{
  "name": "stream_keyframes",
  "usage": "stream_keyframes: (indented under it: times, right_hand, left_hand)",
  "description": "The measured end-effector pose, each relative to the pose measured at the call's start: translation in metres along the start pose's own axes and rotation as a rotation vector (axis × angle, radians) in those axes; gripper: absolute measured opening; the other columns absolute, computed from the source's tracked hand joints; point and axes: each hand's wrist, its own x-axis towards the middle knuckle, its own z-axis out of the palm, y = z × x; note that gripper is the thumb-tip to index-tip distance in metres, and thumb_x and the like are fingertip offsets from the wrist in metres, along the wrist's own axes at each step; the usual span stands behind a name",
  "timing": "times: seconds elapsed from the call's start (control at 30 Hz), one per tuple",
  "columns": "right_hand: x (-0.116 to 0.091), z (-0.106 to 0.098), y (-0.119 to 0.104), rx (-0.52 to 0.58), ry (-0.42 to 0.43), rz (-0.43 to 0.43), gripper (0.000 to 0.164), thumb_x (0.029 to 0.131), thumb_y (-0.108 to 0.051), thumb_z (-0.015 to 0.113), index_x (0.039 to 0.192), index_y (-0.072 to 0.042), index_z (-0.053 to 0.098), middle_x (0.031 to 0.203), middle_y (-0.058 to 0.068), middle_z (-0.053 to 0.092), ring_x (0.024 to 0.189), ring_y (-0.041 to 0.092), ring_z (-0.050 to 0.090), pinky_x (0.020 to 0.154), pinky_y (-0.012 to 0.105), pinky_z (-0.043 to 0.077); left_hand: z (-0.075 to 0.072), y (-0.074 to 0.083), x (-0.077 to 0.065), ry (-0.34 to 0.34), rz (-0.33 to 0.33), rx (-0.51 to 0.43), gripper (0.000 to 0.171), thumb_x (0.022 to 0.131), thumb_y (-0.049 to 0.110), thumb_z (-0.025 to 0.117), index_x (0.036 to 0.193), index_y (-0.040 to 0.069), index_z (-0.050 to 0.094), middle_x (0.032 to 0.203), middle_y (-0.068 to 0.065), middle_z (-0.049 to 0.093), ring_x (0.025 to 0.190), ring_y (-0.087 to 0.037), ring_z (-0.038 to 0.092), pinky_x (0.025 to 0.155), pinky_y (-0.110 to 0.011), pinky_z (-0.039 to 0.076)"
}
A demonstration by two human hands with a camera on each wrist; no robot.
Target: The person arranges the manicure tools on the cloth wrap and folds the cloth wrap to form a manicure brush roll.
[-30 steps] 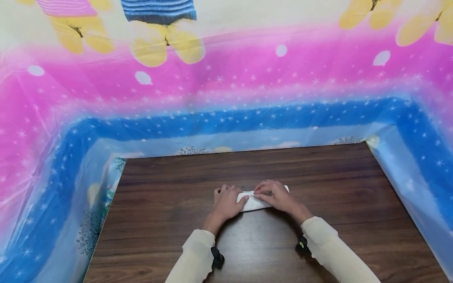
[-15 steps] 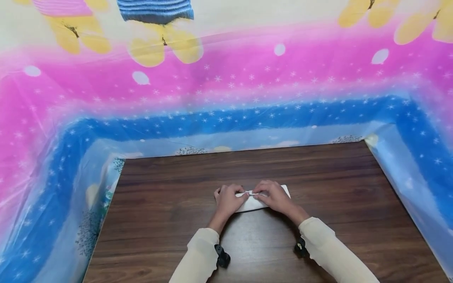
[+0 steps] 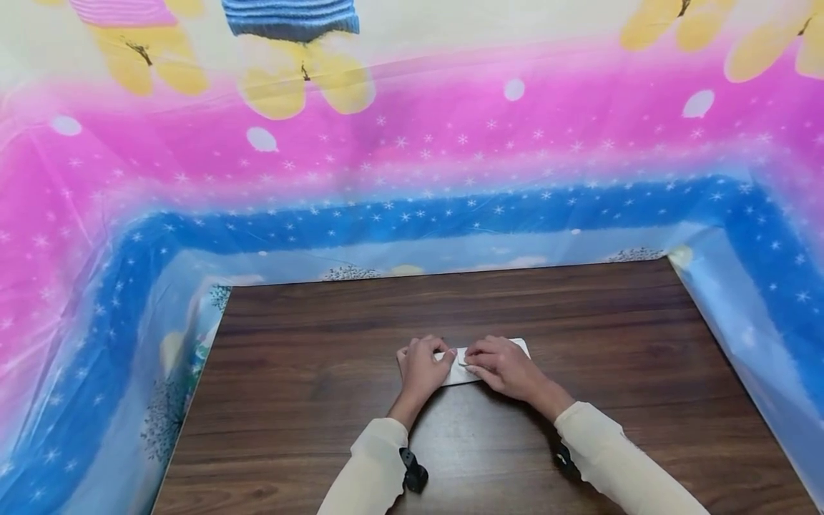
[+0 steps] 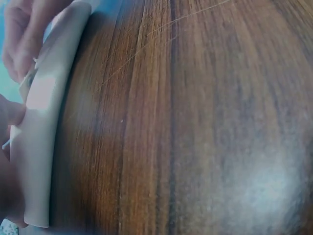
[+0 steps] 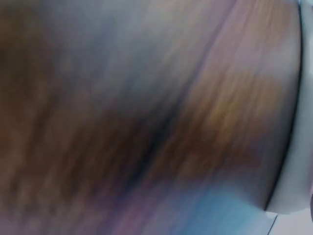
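A long, flat white object (image 3: 458, 375) with rounded edges lies on the brown table between the hands; its exact kind is unclear. My left hand (image 3: 421, 366) holds its left part, thumb on top and fingers bent toward the far side. My right hand (image 3: 508, 366) pinches a small pale flap (image 4: 26, 87) at the object's upper side, near its middle. In the left wrist view the white object's smooth near side (image 4: 41, 142) shows, with fingertips along it. The right wrist view is blurred and shows only the object's end (image 5: 293, 171); the right hand's fingers are mostly outside it.
The dark wood-grain table (image 3: 309, 429) extends around the hands. A printed pink and blue cloth (image 3: 412, 172) hangs behind it and along both sides. A black wrist device (image 3: 414, 472) hangs below the left sleeve, another (image 3: 565, 458) below the right.
Both thumbs were close together at the object's middle half a second ago. My right hand has since moved slightly right and down, pinching the small flap; the left hand has shifted slightly right.
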Motion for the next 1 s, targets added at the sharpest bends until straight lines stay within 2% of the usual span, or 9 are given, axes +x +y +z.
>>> stream_keyframes:
  times: [0.07,0.2,0.27,0.37,0.53,0.7,0.87,1.0]
  right_hand:
    - [0.006,-0.001,-0.006,0.080,-0.029,0.140,0.008,0.092,-0.020,0.075,0.091,-0.016,0.082,0.100,-0.003,0.073,0.089,0.013,0.063,0.078,0.032,0.052]
    - [0.021,-0.004,-0.015,0.222,-0.082,0.443,0.015,0.088,-0.022,0.079,0.074,-0.018,0.080,0.092,-0.003,0.073,0.089,0.014,0.064,0.078,0.027,0.050]
    - [0.028,-0.007,-0.016,0.258,-0.127,0.536,0.019,0.085,-0.019,0.082,0.067,-0.017,0.077,0.089,-0.003,0.072,0.087,0.012,0.064,0.078,0.025,0.049]
    - [0.036,-0.011,-0.015,0.275,-0.217,0.619,0.021,0.082,-0.015,0.084,0.063,-0.016,0.075,0.086,-0.004,0.071,0.084,0.009,0.062,0.077,0.025,0.048]
    - [0.045,-0.014,-0.014,0.266,-0.337,0.701,0.018,0.079,-0.013,0.087,0.064,-0.014,0.076,0.084,-0.003,0.070,0.080,0.008,0.059,0.074,0.028,0.048]
    - [0.047,-0.015,-0.015,0.194,-0.378,0.756,0.017,0.077,-0.018,0.089,0.065,-0.018,0.077,0.084,-0.003,0.069,0.075,0.010,0.059,0.066,0.027,0.046]
    - [0.043,-0.011,-0.018,0.109,-0.320,0.750,0.017,0.076,-0.025,0.090,0.066,-0.025,0.076,0.087,-0.007,0.070,0.078,0.010,0.061,0.066,0.029,0.048]
    - [0.030,-0.007,-0.017,0.127,-0.245,0.693,0.013,0.079,-0.028,0.088,0.071,-0.027,0.077,0.082,-0.011,0.072,0.075,0.007,0.058,0.070,0.026,0.044]
  left_hand:
    - [-0.001,-0.001,0.001,0.003,-0.001,0.002,0.022,0.089,0.028,0.075,0.070,0.019,0.072,0.085,0.002,0.074,0.093,-0.024,0.063,0.101,-0.058,0.034]
    - [-0.002,-0.001,0.002,-0.001,0.002,0.012,0.021,0.089,0.029,0.075,0.071,0.019,0.072,0.084,0.003,0.073,0.091,-0.023,0.062,0.101,-0.056,0.035]
    - [-0.002,-0.001,0.003,-0.006,0.005,0.009,0.022,0.089,0.029,0.075,0.070,0.019,0.072,0.084,0.003,0.073,0.089,-0.022,0.061,0.101,-0.056,0.035]
    - [-0.001,-0.001,0.002,-0.014,0.008,0.011,0.022,0.090,0.029,0.074,0.070,0.020,0.071,0.085,0.003,0.073,0.089,-0.021,0.061,0.101,-0.056,0.035]
    - [0.000,-0.002,-0.001,-0.021,0.020,-0.012,0.022,0.090,0.028,0.074,0.070,0.020,0.071,0.085,0.003,0.073,0.089,-0.022,0.060,0.100,-0.056,0.035]
    - [0.002,-0.004,-0.001,-0.024,0.035,-0.023,0.020,0.089,0.027,0.075,0.071,0.019,0.071,0.086,0.003,0.073,0.090,-0.021,0.060,0.099,-0.056,0.034]
    - [-0.001,-0.005,0.000,-0.008,0.057,-0.015,0.019,0.088,0.027,0.075,0.072,0.018,0.072,0.088,0.001,0.075,0.092,-0.023,0.062,0.098,-0.056,0.034]
    - [-0.001,-0.005,-0.001,-0.023,0.066,-0.012,0.018,0.089,0.027,0.075,0.073,0.018,0.072,0.088,0.002,0.074,0.092,-0.023,0.062,0.098,-0.056,0.034]
